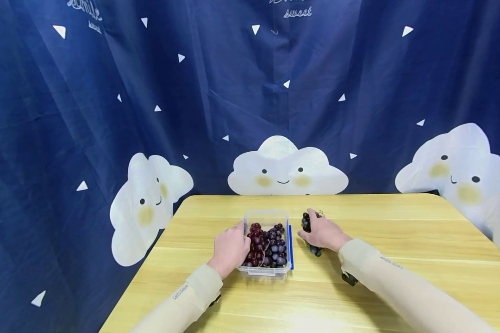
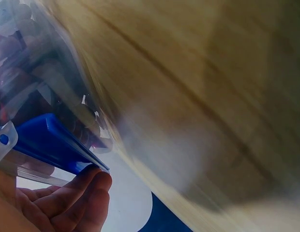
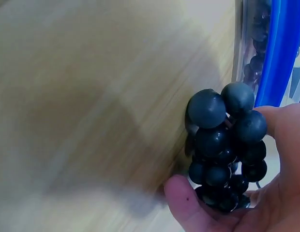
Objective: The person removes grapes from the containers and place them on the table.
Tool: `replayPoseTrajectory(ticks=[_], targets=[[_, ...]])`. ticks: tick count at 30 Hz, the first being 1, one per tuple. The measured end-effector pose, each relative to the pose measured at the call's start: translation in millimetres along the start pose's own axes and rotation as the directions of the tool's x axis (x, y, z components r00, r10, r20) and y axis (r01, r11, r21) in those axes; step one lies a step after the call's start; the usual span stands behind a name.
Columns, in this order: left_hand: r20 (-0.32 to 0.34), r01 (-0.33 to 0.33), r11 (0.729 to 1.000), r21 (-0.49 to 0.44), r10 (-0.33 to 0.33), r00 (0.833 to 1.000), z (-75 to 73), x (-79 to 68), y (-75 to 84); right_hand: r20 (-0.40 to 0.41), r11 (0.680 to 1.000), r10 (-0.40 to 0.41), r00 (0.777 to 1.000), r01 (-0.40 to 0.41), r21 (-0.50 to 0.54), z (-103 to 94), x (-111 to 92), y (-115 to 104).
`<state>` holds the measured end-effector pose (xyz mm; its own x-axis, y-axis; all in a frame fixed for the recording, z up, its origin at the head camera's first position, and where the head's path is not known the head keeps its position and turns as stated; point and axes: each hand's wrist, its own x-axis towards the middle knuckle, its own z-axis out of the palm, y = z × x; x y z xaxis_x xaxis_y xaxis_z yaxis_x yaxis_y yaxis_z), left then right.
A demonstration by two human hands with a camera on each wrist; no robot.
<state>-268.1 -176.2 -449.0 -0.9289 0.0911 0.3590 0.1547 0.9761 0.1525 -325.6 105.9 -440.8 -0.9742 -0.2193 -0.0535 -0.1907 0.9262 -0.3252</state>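
Note:
A clear plastic box stands on the table, holding a bunch of red grapes on its left and dark purple grapes on its right. My left hand grips the box's left wall. The left wrist view shows curled fingertips touching a blue side latch. To the right of the box, my right hand holds a bunch of black grapes, with thumb and fingers on opposite sides of it. Whether that bunch touches the table is unclear.
The light wooden table reaches back to a dark blue curtain printed with white clouds. A second blue latch hangs along the box's right side, between the box and my right hand.

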Motion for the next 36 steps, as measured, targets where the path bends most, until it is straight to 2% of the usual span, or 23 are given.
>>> replayPoseTrajectory(ticks=[10,15,20,22,30,33,36], targets=[[0.002,0.004,1.000,0.011,-0.004,1.000,-1.1,0.7,-0.5,-0.016,0.999,-0.028,0.999,0.029,0.039,4.1,-5,3],[0.001,0.001,1.000,0.007,-0.001,1.000,-1.2,0.2,-0.8,0.005,0.992,-0.039,0.999,0.039,0.117,6.3,-3,1],[0.001,0.002,1.000,0.000,-0.002,1.000,-0.5,-0.4,-0.7,0.040,0.973,-0.015,0.999,0.006,0.230,7.3,-4,-2],[0.003,0.005,1.000,-0.002,-0.005,1.000,-0.5,-0.5,-0.2,0.029,0.973,-0.026,0.999,0.019,0.231,7.3,-5,-2],[0.005,0.000,1.000,0.003,0.000,1.000,-0.4,-0.6,0.9,-0.084,0.996,-0.085,0.993,0.088,0.033,4.2,-11,1],[0.004,0.000,1.000,0.002,0.000,1.000,-0.9,-0.5,0.7,-0.135,0.990,-0.129,0.982,0.121,-0.071,1.6,-12,2],[0.001,-0.001,1.000,0.006,0.001,1.000,-1.2,-0.1,0.5,-0.180,0.971,-0.175,0.968,0.140,-0.193,0.2,-13,2]])
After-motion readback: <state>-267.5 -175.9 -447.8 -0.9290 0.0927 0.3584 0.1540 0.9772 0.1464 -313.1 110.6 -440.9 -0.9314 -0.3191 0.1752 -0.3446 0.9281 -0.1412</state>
